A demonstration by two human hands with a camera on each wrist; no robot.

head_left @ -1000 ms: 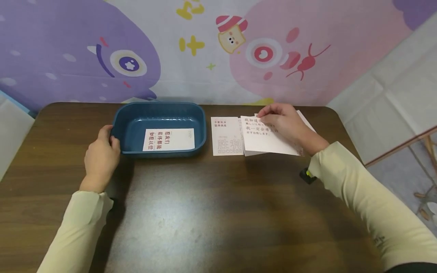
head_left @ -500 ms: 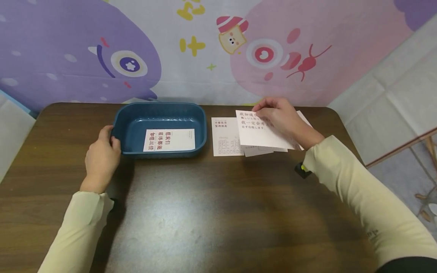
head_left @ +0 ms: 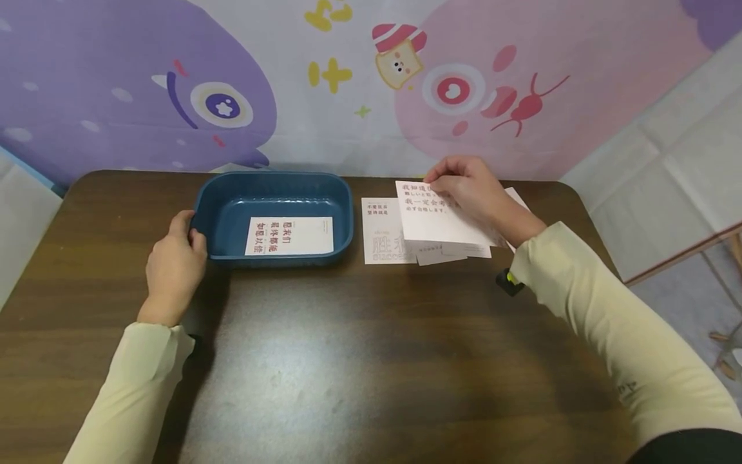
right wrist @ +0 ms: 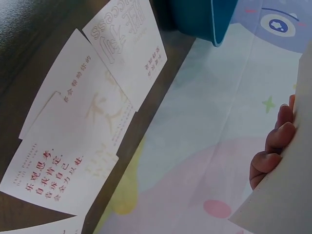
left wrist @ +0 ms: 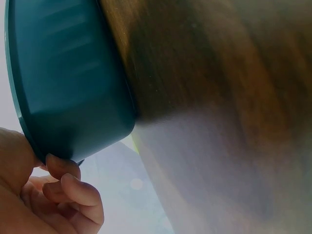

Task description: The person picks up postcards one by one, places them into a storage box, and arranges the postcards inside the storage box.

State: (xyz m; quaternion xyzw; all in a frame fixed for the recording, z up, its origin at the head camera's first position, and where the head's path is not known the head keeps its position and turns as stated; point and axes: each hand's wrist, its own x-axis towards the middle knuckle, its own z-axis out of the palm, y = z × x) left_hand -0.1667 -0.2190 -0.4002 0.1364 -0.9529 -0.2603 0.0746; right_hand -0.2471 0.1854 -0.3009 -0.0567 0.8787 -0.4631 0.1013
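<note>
My left hand [head_left: 176, 274] grips the left rim of a dark teal rectangular basin [head_left: 203, 245], thumb and fingers pinching its edge in the left wrist view. One white card [head_left: 307, 236] with dark red characters lies inside the basin. My right hand [head_left: 478, 193] pinches another white printed card [head_left: 440, 222] by its far edge, raised above the table. Below it, several overlapping cards [right wrist: 63, 156] lie on the wood. A card with large outlined characters [head_left: 379, 225] is leftmost among them, beside the basin. In the right wrist view the held card [right wrist: 287, 190] hides part of my fingers.
The brown wooden table [head_left: 324, 361] has rounded far corners. Behind it hangs a cloth [head_left: 324, 129] printed with purple and pink cartoon figures. A pale panel [head_left: 666, 161] stands along the right side.
My right hand has lifted the card and moved it slightly left and away from me, uncovering more of the cards below. My left hand stays on the basin's rim.
</note>
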